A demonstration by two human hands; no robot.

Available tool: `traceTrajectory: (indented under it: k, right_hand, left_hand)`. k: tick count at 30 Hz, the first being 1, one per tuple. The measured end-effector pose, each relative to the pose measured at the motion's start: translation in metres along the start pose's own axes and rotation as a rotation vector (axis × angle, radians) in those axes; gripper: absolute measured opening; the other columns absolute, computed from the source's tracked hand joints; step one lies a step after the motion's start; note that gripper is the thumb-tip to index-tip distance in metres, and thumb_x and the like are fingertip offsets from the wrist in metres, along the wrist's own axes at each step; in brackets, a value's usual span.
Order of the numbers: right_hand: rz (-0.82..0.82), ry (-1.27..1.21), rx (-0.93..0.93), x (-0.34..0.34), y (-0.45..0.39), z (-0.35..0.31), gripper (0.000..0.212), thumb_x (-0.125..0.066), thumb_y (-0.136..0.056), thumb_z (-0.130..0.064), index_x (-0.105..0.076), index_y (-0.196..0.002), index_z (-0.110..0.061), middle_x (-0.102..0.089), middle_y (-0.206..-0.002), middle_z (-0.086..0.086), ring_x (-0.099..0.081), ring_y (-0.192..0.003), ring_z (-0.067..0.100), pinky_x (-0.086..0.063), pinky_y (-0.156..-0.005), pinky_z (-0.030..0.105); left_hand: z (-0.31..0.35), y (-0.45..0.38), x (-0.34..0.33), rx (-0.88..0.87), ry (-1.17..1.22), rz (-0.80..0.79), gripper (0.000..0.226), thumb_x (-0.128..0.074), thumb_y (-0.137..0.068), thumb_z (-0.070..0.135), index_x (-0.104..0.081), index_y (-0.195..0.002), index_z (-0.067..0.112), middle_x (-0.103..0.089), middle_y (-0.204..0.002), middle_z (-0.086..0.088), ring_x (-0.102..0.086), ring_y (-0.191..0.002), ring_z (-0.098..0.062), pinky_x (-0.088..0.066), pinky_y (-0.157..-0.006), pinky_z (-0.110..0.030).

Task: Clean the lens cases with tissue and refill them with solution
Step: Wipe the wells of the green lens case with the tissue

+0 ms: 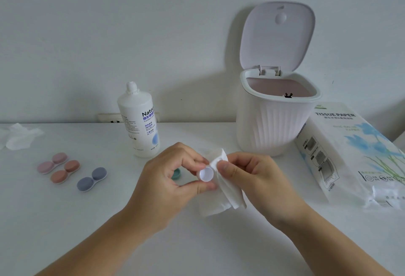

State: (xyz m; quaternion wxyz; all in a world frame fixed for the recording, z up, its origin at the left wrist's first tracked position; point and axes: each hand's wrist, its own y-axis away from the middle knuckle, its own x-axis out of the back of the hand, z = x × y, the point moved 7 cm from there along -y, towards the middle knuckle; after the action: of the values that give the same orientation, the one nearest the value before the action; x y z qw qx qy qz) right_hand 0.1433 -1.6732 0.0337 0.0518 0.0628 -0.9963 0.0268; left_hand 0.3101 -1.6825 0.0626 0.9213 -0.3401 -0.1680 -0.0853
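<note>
The white lens case (pixel 205 174) sits in my left hand (pixel 168 179), over the middle of the table (pixel 197 243), its open round well facing up toward me. I cannot tell its long axis, since my fingers cover the rest of it. A teal cap (pixel 176 173) shows just behind my left fingers. My left hand is curled, pinching the case between thumb and fingertips. My right hand (pixel 252 179) pinches a folded white tissue (pixel 221 190) against the rim of the well, the loose end hanging down to the tabletop.

Toward the left edge lie three closed cases, pink (pixel 52 163), orange (pixel 65 171) and grey-blue (pixel 92 179), each lying on a slant. A crumpled tissue (pixel 19 136) rests at the far left corner. The solution bottle (pixel 140 122) stands upright and capped near the back edge. The white bin (pixel 274 126) stands beside it with its lid raised; what is inside I cannot tell. The tissue pack (pixel 350 151) lies at the right edge.
</note>
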Motion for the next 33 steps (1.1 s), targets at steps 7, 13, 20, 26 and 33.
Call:
traceTrajectory:
  k: [7,13,20,26,33]
  right_hand:
    - [-0.081,0.122,-0.021,-0.004,0.0,0.003,0.032,-0.067,-0.092,-0.038,-0.074,-0.086,-0.008,-0.067,-0.076,0.018,-0.055,-0.07,0.019,-0.044,-0.067,0.036]
    - [-0.203,0.299,-0.052,-0.01,0.005,0.006,0.051,-0.065,-0.084,-0.053,-0.066,-0.08,-0.002,-0.049,-0.063,0.017,-0.044,-0.059,0.016,-0.034,-0.057,0.033]
    - [-0.02,0.007,-0.012,-0.004,0.002,0.003,0.029,-0.065,-0.086,-0.039,-0.076,-0.08,-0.013,-0.067,-0.07,0.006,-0.058,-0.065,0.016,-0.044,-0.059,0.027]
    - [-0.06,0.002,-0.049,-0.005,0.002,0.006,0.036,-0.065,-0.087,-0.043,-0.074,-0.086,-0.008,-0.07,-0.084,0.024,-0.062,-0.072,0.02,-0.048,-0.07,0.033]
    - [-0.348,0.383,-0.176,-0.014,0.01,0.017,0.05,-0.07,-0.077,-0.05,-0.057,-0.065,-0.004,-0.036,-0.058,0.008,-0.033,-0.055,0.016,-0.027,-0.051,0.021]
  left_hand:
    - [-0.015,-0.003,0.002,0.15,0.077,-0.127,0.024,-0.085,-0.073,0.017,-0.071,-0.088,0.029,-0.074,-0.098,0.009,-0.071,-0.093,-0.021,-0.055,-0.082,-0.034]
    - [-0.019,-0.004,0.0,0.209,0.144,-0.253,0.019,-0.084,-0.076,0.022,-0.076,-0.09,0.031,-0.076,-0.099,0.005,-0.071,-0.094,-0.018,-0.058,-0.081,-0.026]
    - [0.003,0.0,0.004,-0.052,-0.058,0.005,0.036,-0.094,-0.063,0.027,-0.068,-0.076,0.007,-0.07,-0.083,0.008,-0.069,-0.083,-0.007,-0.049,-0.073,-0.017]
    - [-0.005,0.0,0.001,0.082,0.08,-0.032,0.026,-0.084,-0.067,0.038,-0.066,-0.08,0.026,-0.07,-0.087,0.009,-0.067,-0.08,-0.017,-0.052,-0.072,-0.031]
    - [-0.026,0.004,-0.009,0.267,0.103,-0.441,0.033,-0.087,-0.074,0.011,-0.077,-0.093,0.036,-0.074,-0.097,0.002,-0.07,-0.095,-0.016,-0.05,-0.086,-0.016]
